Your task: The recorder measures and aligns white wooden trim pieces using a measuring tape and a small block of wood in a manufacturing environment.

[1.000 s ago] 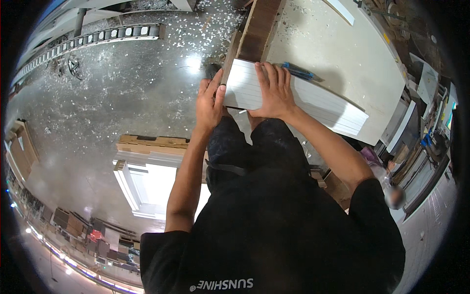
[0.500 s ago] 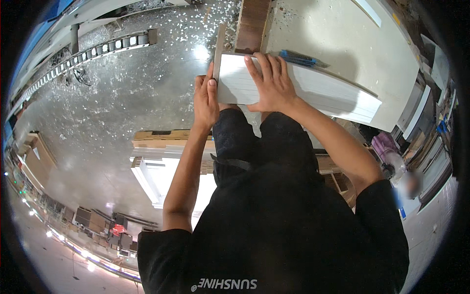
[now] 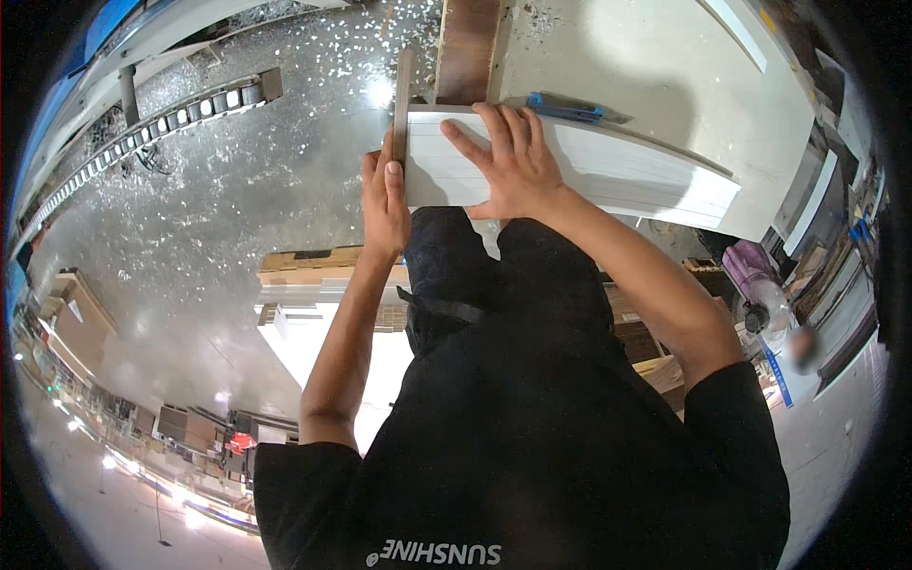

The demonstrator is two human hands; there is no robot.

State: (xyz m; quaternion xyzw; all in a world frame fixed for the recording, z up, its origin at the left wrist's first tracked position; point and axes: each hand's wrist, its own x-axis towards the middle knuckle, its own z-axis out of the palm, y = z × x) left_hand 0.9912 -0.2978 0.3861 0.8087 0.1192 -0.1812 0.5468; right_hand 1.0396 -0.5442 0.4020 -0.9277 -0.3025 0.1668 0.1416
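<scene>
A stack of long white strips (image 3: 608,166) lies crosswise in front of me, over my thighs and the edge of a pale worktable. At its left end, a thin wooden strip (image 3: 404,76) stands across the ends and sticks out past the far side. My left hand (image 3: 387,204) is closed on that wooden strip, thumb on the near side, other fingers partly hidden behind it. My right hand (image 3: 513,166) lies on top of the white strips with fingers spread, the thumb at their near edge. Just beyond them lies a slim blue tool (image 3: 565,107), perhaps a utility knife.
The pale worktable (image 3: 655,57) reaches away to the right, with a brown board (image 3: 467,47) along its left edge. White scraps litter the grey floor (image 3: 285,142). Left of my legs are stacked white panels (image 3: 304,328). Another person in purple (image 3: 746,266) is at the right.
The whole view has shifted slightly, so the table and floor sit further left. My right index finger has spread away from the other fingers. My left hand keeps its hold on the wooden strip.
</scene>
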